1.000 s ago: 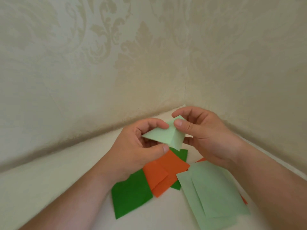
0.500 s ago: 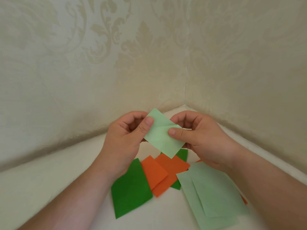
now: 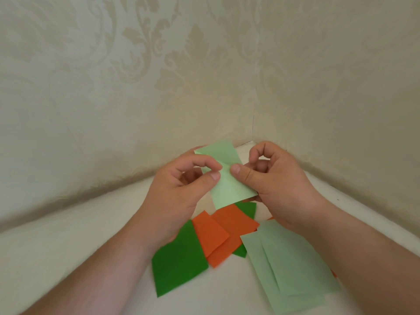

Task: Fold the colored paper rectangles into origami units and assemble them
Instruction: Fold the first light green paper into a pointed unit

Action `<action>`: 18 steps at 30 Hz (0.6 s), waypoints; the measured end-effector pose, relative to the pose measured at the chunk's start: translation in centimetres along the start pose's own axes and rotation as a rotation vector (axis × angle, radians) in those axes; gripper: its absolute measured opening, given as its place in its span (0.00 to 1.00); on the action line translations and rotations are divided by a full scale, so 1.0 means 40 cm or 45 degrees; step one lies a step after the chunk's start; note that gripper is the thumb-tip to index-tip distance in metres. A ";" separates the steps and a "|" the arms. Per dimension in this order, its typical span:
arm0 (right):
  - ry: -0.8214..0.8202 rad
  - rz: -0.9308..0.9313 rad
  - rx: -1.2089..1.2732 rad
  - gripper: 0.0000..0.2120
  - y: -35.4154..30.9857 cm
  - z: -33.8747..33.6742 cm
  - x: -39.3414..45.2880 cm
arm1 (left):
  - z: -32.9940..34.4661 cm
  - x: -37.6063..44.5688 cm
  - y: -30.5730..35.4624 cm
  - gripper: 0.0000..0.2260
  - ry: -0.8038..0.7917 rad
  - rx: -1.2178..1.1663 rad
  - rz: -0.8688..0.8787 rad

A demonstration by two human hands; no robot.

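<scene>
Above the table I hold a light green paper rectangle (image 3: pixel 228 185), unfolded, with a crease across its middle. My left hand (image 3: pixel 179 189) pinches its left edge at the crease between thumb and forefinger. My right hand (image 3: pixel 275 185) pinches the right edge at the same crease, thumb on top. On the white table below lie a dark green rectangle (image 3: pixel 179 258), two overlapping orange rectangles (image 3: pixel 223 233), another dark green piece (image 3: pixel 248 209) mostly hidden under them, and two stacked light green sheets (image 3: pixel 288 271).
The white table (image 3: pixel 79 258) sits in a corner between two patterned beige walls (image 3: pixel 136 87). An orange scrap (image 3: pixel 334 273) peeks out from under the light green sheets beside my right forearm.
The light green paper has been opened from a folded triangle into a flat rectangle and turned more upright. Both hands shifted their pinches to the middle crease.
</scene>
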State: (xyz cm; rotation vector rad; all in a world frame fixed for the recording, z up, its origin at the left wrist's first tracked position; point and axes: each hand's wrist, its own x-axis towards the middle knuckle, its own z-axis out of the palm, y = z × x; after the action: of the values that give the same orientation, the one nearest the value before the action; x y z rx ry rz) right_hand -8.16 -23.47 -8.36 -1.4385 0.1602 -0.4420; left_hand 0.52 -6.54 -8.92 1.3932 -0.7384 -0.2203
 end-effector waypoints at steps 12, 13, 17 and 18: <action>-0.294 -0.426 -0.866 0.14 -0.019 -0.030 -0.025 | -0.006 0.005 0.005 0.16 0.072 -0.044 -0.192; -0.297 -0.393 -0.876 0.15 -0.020 -0.032 -0.024 | -0.007 0.006 0.007 0.16 0.072 -0.040 -0.183; -0.282 -0.258 -0.775 0.24 -0.022 -0.038 -0.017 | -0.013 0.011 0.015 0.16 0.069 -0.057 -0.166; -0.279 -0.244 -0.762 0.27 -0.020 -0.039 -0.013 | -0.015 0.012 0.016 0.16 0.066 -0.065 -0.164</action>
State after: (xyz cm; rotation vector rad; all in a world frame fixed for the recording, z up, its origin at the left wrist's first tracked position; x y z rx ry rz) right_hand -9.37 -24.74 -7.87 -2.0910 -0.0291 -0.4052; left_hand 1.04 -6.19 -8.17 1.3945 -0.5966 -0.3008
